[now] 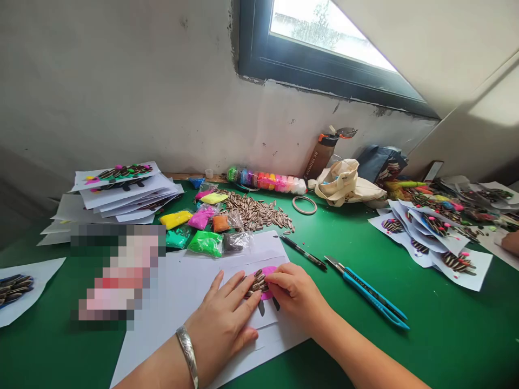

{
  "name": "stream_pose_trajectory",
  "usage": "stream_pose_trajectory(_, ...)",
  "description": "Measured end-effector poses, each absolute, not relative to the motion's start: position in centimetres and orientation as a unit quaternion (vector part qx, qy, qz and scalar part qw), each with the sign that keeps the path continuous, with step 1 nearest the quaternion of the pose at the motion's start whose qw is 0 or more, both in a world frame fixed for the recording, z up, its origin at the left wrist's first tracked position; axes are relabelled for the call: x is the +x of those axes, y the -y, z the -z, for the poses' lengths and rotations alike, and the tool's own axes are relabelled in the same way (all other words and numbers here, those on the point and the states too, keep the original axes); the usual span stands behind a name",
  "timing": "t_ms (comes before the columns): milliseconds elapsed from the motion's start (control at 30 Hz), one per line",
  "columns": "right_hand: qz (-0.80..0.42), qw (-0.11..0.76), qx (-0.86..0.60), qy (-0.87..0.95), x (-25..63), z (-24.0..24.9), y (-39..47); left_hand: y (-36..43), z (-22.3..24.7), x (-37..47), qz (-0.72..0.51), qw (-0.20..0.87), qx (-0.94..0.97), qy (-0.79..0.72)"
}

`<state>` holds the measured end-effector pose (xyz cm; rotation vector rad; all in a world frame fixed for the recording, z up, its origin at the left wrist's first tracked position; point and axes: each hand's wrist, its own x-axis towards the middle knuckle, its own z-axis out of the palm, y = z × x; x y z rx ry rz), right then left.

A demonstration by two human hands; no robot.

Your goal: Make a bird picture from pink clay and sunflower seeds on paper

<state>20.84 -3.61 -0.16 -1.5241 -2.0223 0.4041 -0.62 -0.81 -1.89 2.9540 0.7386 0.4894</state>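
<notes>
My left hand [227,316], with a silver bangle at the wrist, lies flat on the white paper [170,302]. Its fingers are spread, and their tips touch a cluster of striped sunflower seeds [258,281]. The seeds sit on a round patch of pink clay [268,294] stuck to the paper. Two dark leaf-shaped pieces [261,308] jut from its lower edge. From the right, my right hand [295,289] reaches the patch with thumb and forefinger pinched together beside the seeds. Whatever those fingertips hold is hidden.
Behind my hands lie bagged coloured clay [205,243] and a loose heap of sunflower seeds [259,209]. A black pen [304,252] and blue tweezers [371,294] are to the right. Stacked seed pictures [125,197] stand left. Another person's hand [511,242] shows at the right edge.
</notes>
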Motion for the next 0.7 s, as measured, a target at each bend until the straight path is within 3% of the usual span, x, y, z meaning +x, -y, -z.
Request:
stream_pose_trajectory(367,-0.136,0.347,-0.608,0.701,23.4,-1.1,3.2,0.7,1.6,-0.8,-0.154,0.031,0.959,-0.237)
stream_pose_trajectory(600,0.015,0.162,-0.695,0.7,27.0,-2.5,-1.9,0.4,2.4,-0.9,-0.178,0.024,0.951,-0.252)
stream_pose_trajectory(700,0.027,0.132,-0.71,0.691,27.6,-1.9,-4.0,0.2,2.6,-1.0,-0.174,0.02,0.951,-0.257)
